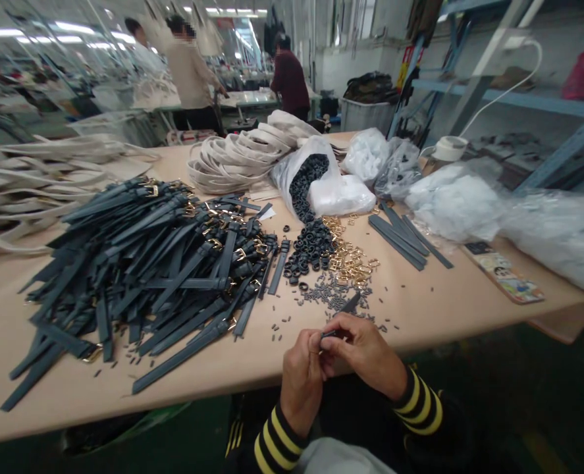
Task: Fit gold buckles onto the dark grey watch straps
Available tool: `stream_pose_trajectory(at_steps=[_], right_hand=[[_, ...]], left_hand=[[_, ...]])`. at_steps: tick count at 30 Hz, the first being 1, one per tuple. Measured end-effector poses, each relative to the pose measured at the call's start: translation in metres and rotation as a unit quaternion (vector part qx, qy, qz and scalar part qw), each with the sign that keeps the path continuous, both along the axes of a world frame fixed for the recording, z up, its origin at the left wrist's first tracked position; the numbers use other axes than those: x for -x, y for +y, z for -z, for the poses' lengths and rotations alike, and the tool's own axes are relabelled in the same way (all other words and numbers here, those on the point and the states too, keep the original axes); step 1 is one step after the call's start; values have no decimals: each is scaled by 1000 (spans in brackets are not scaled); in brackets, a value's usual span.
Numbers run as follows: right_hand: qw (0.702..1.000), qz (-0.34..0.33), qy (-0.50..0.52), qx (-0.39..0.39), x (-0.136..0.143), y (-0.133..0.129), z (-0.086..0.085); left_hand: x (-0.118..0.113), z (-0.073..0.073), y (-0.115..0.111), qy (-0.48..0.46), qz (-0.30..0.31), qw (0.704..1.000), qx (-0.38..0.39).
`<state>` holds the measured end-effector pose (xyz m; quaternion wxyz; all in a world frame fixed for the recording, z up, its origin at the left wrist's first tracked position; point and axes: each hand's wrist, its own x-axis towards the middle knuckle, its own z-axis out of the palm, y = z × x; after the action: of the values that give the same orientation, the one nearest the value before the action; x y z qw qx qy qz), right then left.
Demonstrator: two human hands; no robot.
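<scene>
Together, left hand (301, 375) and right hand (369, 352) narrowly pinch a dark strip (351, 303) — long axis slanting forward-right.

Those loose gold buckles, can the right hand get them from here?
Probably yes: the gold buckles lie just past the right hand, with only low, scattered dark bits between, though its fingers are busy pinching a dark piece.

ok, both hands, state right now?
Left hand: closed, fingertips pinching a small dark piece.
Right hand: closed, fingertips on the same dark piece; its exact shape can't be told, fingers cover it.
</scene>
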<state>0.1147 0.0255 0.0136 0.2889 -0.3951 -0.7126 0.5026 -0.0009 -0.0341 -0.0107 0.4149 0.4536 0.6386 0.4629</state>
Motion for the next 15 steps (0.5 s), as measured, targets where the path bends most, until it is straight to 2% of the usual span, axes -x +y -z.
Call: stream_pose_trajectory(at_steps=[5,10,12,15], right_hand=[[992,-3,-68,-111,6,-2,-8],[977,-92,-81,-173,-1,6,-16],[963,-68,-115,-233,-7,15,-23],[921,-19,-220,-322,-19,32,-35]], left_hand=[[10,0,5,-79,37,996,16],[21,-3,15,-180,44,980,70],[25,-5,19,-212,42,973,84],[30,-7,23,-229,66,965,113]])
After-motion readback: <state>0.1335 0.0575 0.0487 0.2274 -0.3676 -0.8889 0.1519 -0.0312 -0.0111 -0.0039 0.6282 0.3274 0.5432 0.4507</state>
